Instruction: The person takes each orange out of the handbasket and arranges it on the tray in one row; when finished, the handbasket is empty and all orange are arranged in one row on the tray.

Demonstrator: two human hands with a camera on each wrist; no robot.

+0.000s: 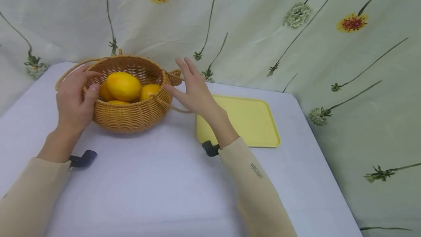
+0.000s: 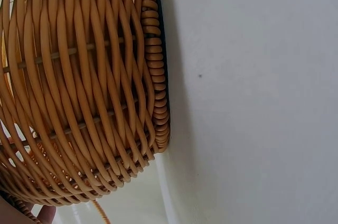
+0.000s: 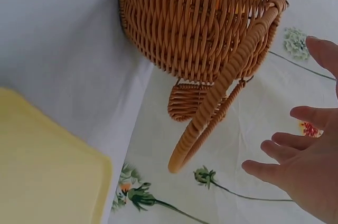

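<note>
A woven wicker basket (image 1: 133, 118) stands at the table's back left, with several yellow lemons (image 1: 123, 86) inside. At its left rim my left hand (image 1: 75, 96) grips the edge, thumb toward the front and fingers over the top. In the left wrist view the basket's side (image 2: 79, 76) fills much of the frame, and only fingertips (image 2: 46, 214) show at the lower left. My right hand (image 1: 197, 92) is beside the basket's right end, fingers spread and straight. The right wrist view shows that hand (image 3: 311, 166) apart from the looped handle (image 3: 211, 97), which hangs outward.
A pale yellow rectangular tray (image 1: 250, 120) lies right of the basket, partly behind my right forearm. A white cloth covers the table (image 1: 158, 185). Behind hangs a curtain (image 1: 250, 17) printed with flowers. A small woven knob (image 1: 174, 77) juts from the basket's right end.
</note>
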